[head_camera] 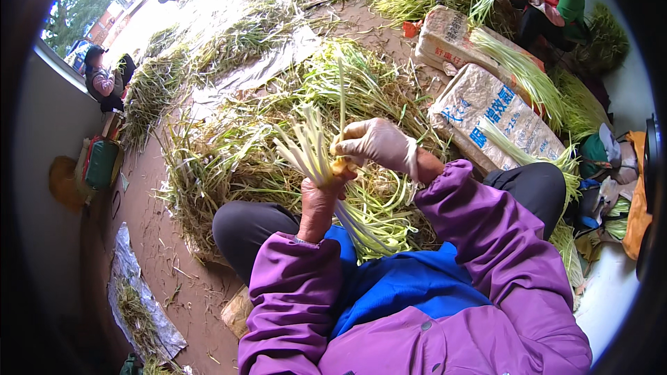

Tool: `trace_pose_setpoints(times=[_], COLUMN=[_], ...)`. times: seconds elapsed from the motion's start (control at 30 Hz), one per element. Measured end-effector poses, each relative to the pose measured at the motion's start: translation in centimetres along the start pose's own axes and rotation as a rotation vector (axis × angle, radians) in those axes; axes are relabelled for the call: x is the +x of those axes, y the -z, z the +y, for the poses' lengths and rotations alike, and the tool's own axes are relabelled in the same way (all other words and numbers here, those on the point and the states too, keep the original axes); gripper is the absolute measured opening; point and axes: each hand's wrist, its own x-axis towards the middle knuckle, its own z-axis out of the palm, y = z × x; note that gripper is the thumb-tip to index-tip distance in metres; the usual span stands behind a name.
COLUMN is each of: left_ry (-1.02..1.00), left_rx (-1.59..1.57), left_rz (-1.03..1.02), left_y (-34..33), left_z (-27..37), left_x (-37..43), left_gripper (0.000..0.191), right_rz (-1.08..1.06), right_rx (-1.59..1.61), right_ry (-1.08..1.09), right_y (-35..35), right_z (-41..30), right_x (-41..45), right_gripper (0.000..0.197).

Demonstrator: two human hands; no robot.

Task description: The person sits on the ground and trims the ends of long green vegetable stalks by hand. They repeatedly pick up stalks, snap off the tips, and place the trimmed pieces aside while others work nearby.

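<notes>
My left hand (322, 197) is closed around a bunch of pale, flat-leaved stalks (307, 151), likely yellow chives. Their whitish ends fan out above the fist, and the leafy part hangs below it over my lap. My right hand (379, 145), in a thin pale glove, is beside the left one and pinches a single upright stalk (341, 91) between thumb and fingers. Something yellowish covers fingertips where the hands meet; the details are hidden. In front of my knees spreads a heap of green and dry, straw-coloured leaves (234, 161).
Printed woven sacks (464, 109) lie at the right, with trimmed stalks (521, 67) across them. One person (568, 2) handles stalks at the upper right; another (104, 80) sits at the left. A plastic sheet (156, 317) with leaf scraps lies on the floor. Bags (615, 177) crowd the right wall.
</notes>
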Motion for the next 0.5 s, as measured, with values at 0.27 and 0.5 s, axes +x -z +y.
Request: trace_pose_setpoints(times=[0.27,0.5], left_ry=[0.074,0.025], left_rx=[-0.273,-0.233], left_rz=[0.032,0.080], left_y=[1.0,0.4], left_z=[1.0,0.7], left_x=[0.5,0.7], left_gripper=[0.028,0.017], right_rz=[-0.172,-0.055], right_rx=[-0.151,-0.032], right_ry=[-0.047,-0.096], right_y=[-0.2,-0.9], right_z=[4.7,5.9], right_x=[-2.9,-3.6], right_gripper=[0.033,0.020])
